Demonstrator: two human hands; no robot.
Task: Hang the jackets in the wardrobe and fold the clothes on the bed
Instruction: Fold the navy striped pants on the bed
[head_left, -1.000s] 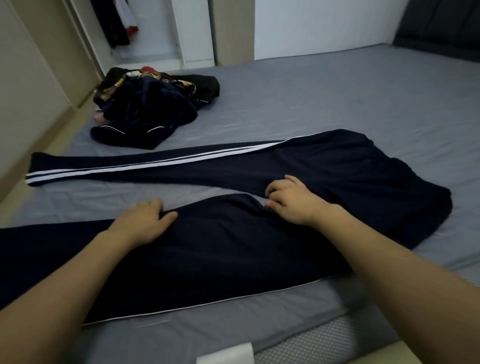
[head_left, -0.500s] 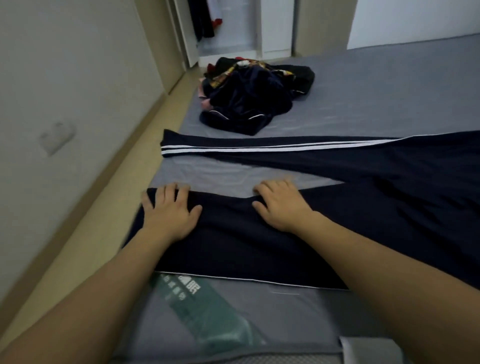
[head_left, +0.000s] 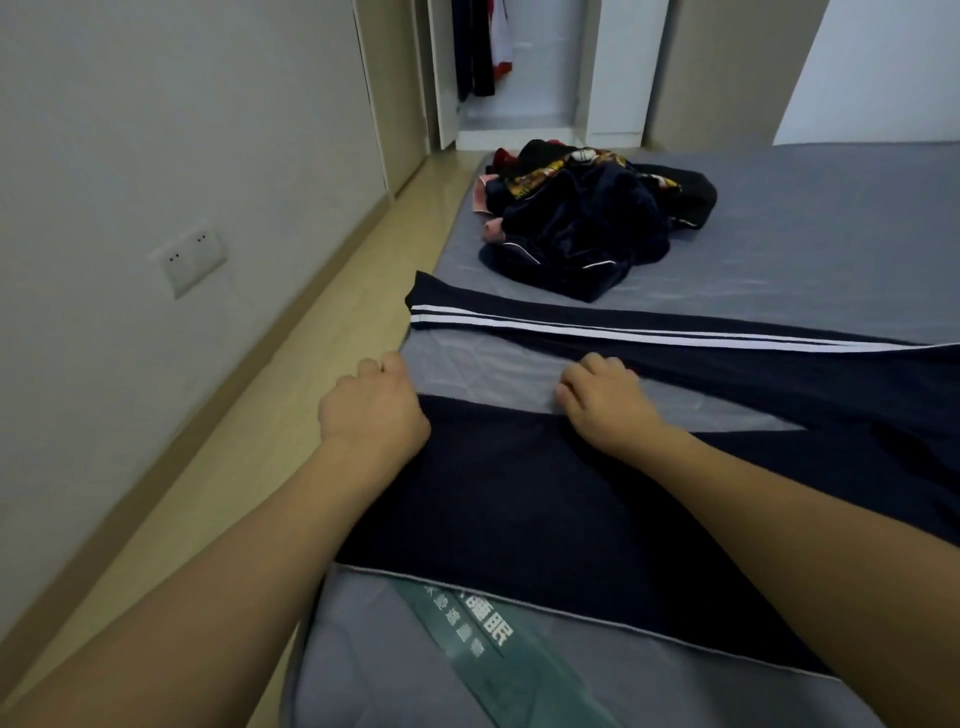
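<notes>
At the bed's (head_left: 779, 249) left edge, left hand (head_left: 371, 410) and right hand (head_left: 602, 400), fingers curled, grip the unfolded trousers' (head_left: 519, 493) near leg hem; the clothes pile (head_left: 587, 218) remains unsorted.

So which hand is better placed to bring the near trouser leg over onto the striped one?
Probably left. The left hand grips the near leg at its cuff end; the right hand sits mid-leg, nearer the striped leg.
</notes>
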